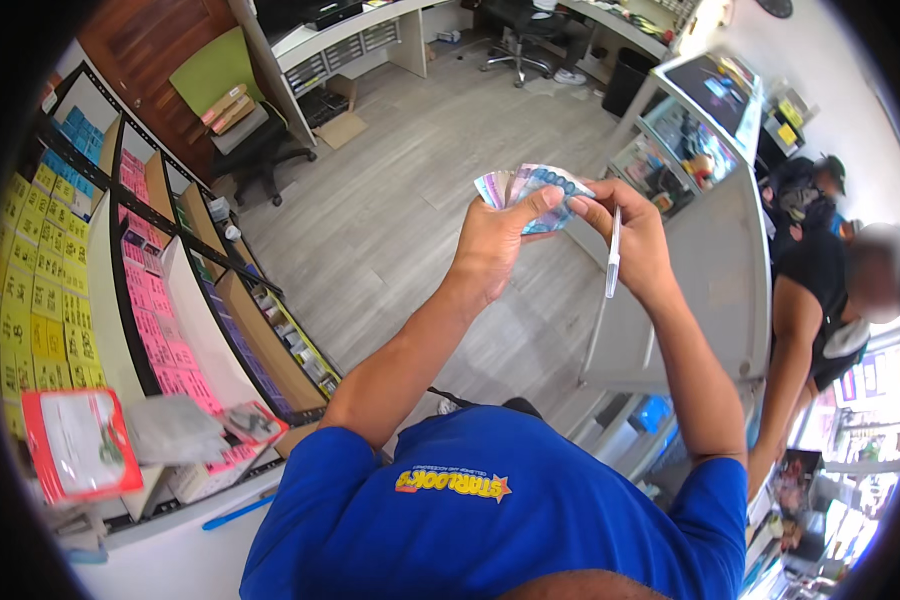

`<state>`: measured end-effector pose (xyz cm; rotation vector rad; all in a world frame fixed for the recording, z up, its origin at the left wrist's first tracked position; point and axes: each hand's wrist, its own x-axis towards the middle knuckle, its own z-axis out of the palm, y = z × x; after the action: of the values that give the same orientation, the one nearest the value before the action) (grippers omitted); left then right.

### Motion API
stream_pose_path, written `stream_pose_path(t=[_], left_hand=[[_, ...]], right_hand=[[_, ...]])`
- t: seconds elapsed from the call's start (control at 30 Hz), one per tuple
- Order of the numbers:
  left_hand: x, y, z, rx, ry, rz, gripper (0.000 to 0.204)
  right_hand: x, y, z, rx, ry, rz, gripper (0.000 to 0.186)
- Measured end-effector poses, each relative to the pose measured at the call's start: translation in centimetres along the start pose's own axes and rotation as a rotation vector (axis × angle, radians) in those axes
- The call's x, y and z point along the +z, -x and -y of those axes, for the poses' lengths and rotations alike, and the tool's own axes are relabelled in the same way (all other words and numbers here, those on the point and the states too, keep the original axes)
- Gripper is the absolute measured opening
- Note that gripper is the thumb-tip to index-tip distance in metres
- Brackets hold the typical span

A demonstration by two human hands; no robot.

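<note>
Near the middle of the view, my left hand (495, 240) is closed on a fanned bunch of banknotes (540, 200) in pale blue and purple, with the thumb pressed over them. My right hand (625, 235) pinches the right end of the notes between thumb and fingers. It also holds a slim white flat object (613, 260), seen edge-on and hanging downward, which looks like a phone. Both forearms rise from my blue shirt at the lower edge.
Shelves of coloured labelled boxes (45, 280) line the left, with packets (80, 440) low down. A chair (220, 90) stands by a door. A grey cabinet (700, 310) and glass display case (670, 160) are on the right; people (810, 310) stand beyond. Someone sits at the back desk (560, 50).
</note>
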<state>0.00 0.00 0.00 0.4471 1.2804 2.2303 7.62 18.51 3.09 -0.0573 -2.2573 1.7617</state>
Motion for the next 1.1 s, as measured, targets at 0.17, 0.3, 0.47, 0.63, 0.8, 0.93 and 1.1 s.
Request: stream_pose_path(t=[0.17,0.3,0.47,0.63,0.8,0.93,1.1], left_hand=[[-7.0,-11.7,-3.2,-0.077,0.283,-0.016,0.047],[-11.4,-22.8,-3.0,0.034,0.083,-0.107,0.043],[-16.6,-36.7,-5.1,0.082,-0.125,-0.252,0.036],[-21.5,-49.9,-8.3,0.165,-0.063,-0.368,0.027],[-28.4,-63.7,-10.0,0.059,0.187,-0.293,0.049],[-35.9,-75.3,-11.0,-0.061,0.152,-0.111,0.057],[-43.6,-89.2,-14.9,-0.079,0.169,-0.213,0.057]], right_hand=[[4.2,-13.2,-6.4,0.028,-0.212,-0.214,0.02],[4.4,-24.8,-9.9,0.105,-0.368,-0.171,0.025],[6.0,-40.6,-15.4,0.082,-0.526,-0.085,0.027],[7.0,-56.8,-17.7,0.05,-0.51,0.006,0.021],[8.6,-73.4,-22.2,0.023,-0.411,0.013,0.022],[10.2,-88.1,-26.1,-0.245,-0.015,0.211,0.027],[13.0,-104.1,-27.5,0.109,-0.309,0.266,0.038]])
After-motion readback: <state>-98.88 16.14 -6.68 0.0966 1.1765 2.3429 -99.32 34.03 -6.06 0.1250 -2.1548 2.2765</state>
